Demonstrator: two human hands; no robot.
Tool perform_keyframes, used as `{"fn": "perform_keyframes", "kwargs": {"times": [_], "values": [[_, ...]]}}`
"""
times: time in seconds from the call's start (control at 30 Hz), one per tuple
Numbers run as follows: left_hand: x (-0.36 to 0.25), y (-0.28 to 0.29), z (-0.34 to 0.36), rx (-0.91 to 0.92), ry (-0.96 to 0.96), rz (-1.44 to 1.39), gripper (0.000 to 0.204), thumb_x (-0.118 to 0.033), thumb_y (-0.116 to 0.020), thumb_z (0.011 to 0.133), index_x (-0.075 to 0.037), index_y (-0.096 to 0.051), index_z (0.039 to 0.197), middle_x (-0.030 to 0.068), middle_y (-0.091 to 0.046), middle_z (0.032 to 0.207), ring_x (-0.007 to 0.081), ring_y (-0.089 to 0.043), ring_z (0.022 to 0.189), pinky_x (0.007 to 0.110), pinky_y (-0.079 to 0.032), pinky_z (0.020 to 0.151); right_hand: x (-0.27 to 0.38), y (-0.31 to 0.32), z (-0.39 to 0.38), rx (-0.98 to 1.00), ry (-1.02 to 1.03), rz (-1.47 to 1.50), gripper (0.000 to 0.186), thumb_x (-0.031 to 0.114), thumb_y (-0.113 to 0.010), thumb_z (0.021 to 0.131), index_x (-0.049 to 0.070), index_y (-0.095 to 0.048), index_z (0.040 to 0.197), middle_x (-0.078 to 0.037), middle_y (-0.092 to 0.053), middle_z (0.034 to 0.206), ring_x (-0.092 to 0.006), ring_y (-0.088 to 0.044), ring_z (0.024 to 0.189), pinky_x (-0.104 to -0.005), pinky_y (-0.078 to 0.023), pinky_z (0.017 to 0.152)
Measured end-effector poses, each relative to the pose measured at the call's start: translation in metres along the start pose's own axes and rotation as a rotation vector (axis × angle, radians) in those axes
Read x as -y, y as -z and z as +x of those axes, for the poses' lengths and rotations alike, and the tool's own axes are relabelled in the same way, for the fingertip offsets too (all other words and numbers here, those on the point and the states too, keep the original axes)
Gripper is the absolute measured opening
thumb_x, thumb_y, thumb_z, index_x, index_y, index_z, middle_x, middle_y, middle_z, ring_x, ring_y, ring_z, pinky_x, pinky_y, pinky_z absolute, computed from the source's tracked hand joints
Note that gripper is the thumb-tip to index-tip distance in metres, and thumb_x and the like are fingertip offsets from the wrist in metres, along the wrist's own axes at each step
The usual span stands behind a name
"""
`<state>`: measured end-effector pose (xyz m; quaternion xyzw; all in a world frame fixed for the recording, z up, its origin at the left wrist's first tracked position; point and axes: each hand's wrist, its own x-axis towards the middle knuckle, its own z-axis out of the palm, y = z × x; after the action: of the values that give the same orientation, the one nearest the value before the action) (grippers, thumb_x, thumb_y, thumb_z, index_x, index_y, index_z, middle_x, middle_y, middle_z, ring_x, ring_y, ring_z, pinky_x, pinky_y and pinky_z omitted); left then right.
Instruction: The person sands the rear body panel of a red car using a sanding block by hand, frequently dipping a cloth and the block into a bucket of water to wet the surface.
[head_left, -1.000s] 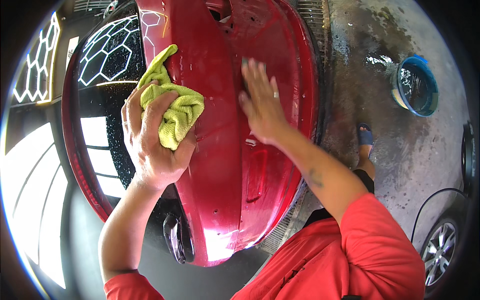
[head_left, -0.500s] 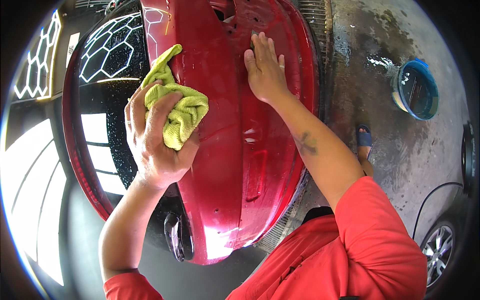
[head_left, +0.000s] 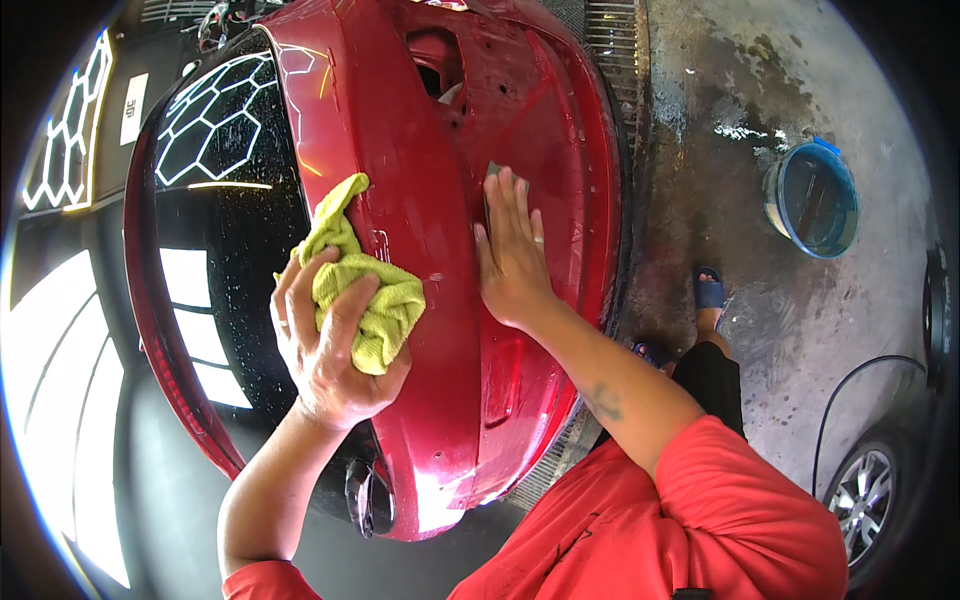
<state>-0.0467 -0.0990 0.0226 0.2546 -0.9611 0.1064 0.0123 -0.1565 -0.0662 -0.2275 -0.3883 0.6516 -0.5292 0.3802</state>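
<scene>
My left hand (head_left: 335,350) is closed around a crumpled yellow-green cloth (head_left: 375,300), resting by the edge between the dark glass (head_left: 215,260) and the red car panel (head_left: 415,200). One end of the cloth sticks up beyond my fingers. Farther right, my right hand (head_left: 515,250) lies with long, straight fingers along the red panel. Under its fingertips shows the edge of a small grey-green sheet (head_left: 493,168), like sandpaper; most of it is covered by the hand. The panel looks wet, and droplets speckle the glass.
A cut-out hole (head_left: 435,65) opens in the panel's far part. A blue bucket (head_left: 815,200) of dark liquid stands on the wet concrete floor (head_left: 700,130) at right. A floor grate (head_left: 615,60) runs beside the car. A wheel (head_left: 865,495) and a black hose (head_left: 830,420) are at lower right.
My right hand has slid nearer to me along the panel with the grey-green sheet. The left hand and cloth also sit nearer. The view has shifted, showing more of the hole.
</scene>
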Motion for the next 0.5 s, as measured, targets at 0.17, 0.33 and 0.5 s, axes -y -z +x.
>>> {"fn": "perform_keyframes", "kwargs": {"times": [0.17,0.33,0.5], "values": [[0.001,0.0,0.009,0.005,-0.014,-0.022,0.068,-0.029,-0.085,0.06,-0.013,-0.077,0.125,0.0277,-0.062,0.144,0.0541,-0.058,0.134,0.065,-0.044,0.119,-0.059,0.037,0.12,-0.122,-0.181,-0.09,0.073,0.049,-0.029,0.122,0.002,-0.02,0.178,-0.02,-0.012,0.188,-0.0409,-0.008,0.174,-0.0674,-0.009,0.137],[0.005,0.001,-0.004,0.021,0.007,-0.036,0.069,-0.042,-0.086,0.061,-0.015,-0.078,0.124,0.0253,-0.062,0.143,0.0542,-0.057,0.134,0.069,-0.046,0.118,-0.016,0.01,0.041,-0.007,-0.103,0.001,0.074,0.044,-0.033,0.122,0.001,-0.014,0.179,-0.023,-0.008,0.188,-0.0419,-0.005,0.174,-0.0653,-0.005,0.137],[0.005,0.002,0.003,0.014,-0.021,-0.034,0.068,-0.048,-0.085,0.066,-0.015,-0.077,0.124,0.0242,-0.063,0.14,0.0524,-0.058,0.134,0.07,-0.046,0.117,-0.065,0.029,0.111,-0.149,-0.127,-0.145,0.073,0.046,-0.03,0.122,-0.001,-0.02,0.176,-0.025,-0.016,0.186,-0.0448,-0.012,0.172,-0.0665,-0.01,0.137]]}}
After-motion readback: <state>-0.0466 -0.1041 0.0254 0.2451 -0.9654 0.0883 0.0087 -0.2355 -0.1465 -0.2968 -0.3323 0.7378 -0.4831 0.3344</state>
